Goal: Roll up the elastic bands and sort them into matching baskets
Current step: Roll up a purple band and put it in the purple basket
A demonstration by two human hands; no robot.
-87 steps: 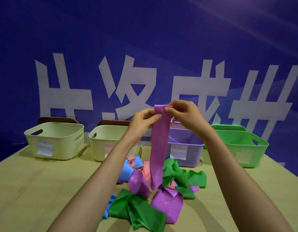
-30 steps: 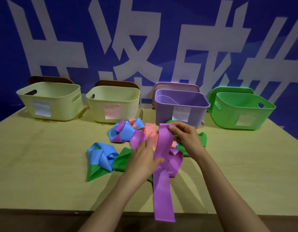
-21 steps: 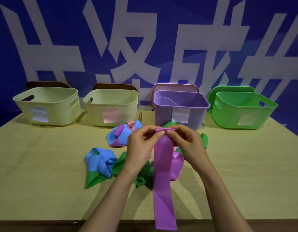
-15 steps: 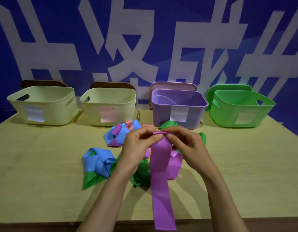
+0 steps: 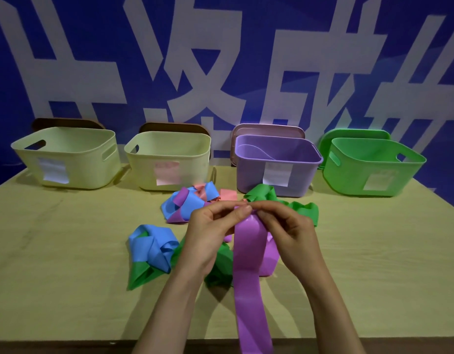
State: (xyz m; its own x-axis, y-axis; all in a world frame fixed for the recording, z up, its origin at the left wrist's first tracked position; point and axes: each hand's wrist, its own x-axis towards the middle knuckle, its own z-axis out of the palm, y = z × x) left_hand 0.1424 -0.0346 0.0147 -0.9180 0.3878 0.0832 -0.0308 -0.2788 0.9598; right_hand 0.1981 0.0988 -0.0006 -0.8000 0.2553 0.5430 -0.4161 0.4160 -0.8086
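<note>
Your left hand point(image 5: 210, 233) and right hand point(image 5: 287, 226) pinch the purple band point(image 5: 248, 277) top, both grips grasping it, strip trailing toward 6 o'clock over the bench point(image 5: 67, 251).

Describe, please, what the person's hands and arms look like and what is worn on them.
Both are bare: the left hand and right hand wear no gloves, and no ring, watch or bracelet shows. The forearms carry no sleeves up to the picture's bottom edge.
</note>
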